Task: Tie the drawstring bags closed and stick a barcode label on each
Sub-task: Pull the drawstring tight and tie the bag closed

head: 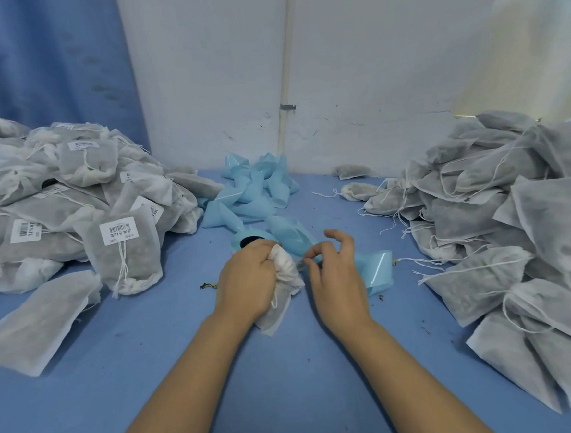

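Blue table [289, 385] running to white wall [369, 75]. Near centre, drawstring bag [286, 273] lying bunched, left hand [244, 280] gripping its gathered neck. Right hand [335, 273] hovering just right, thumb and forefinger pinching together, held thing too small to tell. Blue backing strips [255, 188] trailing farther back. Labelled bags [73, 197] heaping left, unlabelled bags [496, 201] heaping right.

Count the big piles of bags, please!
2. One labelled pile at the left, one unlabelled pile at the right. The left hand grips another bag. Some lie hidden underneath.

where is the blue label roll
In the head view, the label roll sits mid-table just beyond the left hand, in front of the heap of blue backing strips.
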`<move>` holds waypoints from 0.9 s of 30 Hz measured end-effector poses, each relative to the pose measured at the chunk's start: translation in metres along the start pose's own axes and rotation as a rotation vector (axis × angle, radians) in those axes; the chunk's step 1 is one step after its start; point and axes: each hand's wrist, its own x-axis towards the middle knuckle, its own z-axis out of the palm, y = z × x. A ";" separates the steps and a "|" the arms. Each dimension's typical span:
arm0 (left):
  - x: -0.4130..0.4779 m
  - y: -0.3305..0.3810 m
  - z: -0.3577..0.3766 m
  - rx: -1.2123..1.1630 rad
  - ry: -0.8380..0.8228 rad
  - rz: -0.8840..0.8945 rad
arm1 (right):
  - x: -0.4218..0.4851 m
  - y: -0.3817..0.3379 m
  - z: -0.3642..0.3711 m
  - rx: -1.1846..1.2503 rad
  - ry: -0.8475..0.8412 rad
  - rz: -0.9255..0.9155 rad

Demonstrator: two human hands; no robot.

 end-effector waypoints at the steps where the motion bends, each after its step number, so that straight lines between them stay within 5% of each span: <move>1: 0.000 0.000 -0.001 0.013 -0.006 0.018 | 0.000 0.001 -0.001 -0.015 0.041 0.003; 5: -0.003 -0.001 -0.002 0.016 -0.068 0.080 | 0.002 0.003 -0.006 0.096 0.104 0.037; 15: 0.000 0.000 0.000 -0.277 -0.145 -0.023 | 0.001 0.002 -0.001 0.587 -0.068 0.186; 27: -0.001 -0.001 0.003 -0.297 -0.133 0.001 | 0.004 0.006 0.000 0.704 -0.035 0.232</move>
